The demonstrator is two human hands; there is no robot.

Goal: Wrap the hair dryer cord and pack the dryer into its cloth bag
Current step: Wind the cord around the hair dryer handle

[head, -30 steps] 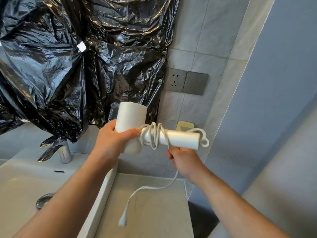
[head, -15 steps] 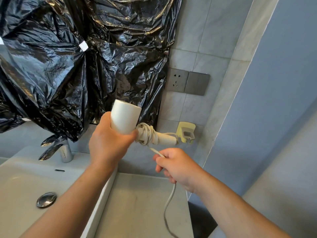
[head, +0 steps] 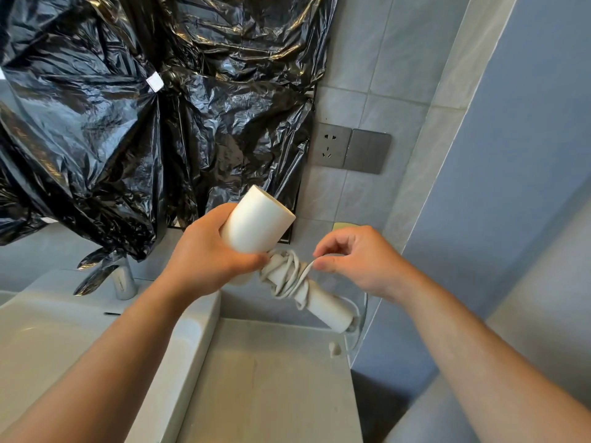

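Dryer (head: 257,225) over counter (head: 271,388), sink (head: 48,330) beside, plastic (head: 128,107) behind.

White hair dryer (head: 259,227), barrel tilted up, white cord (head: 287,276) coiled around its handle

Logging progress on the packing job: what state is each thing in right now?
Hair dryer: held up by left hand.
Cord: mostly coiled around handle, tail pinched by right hand.
Plug: dangling loose.
Wall socket: nothing plugged in.
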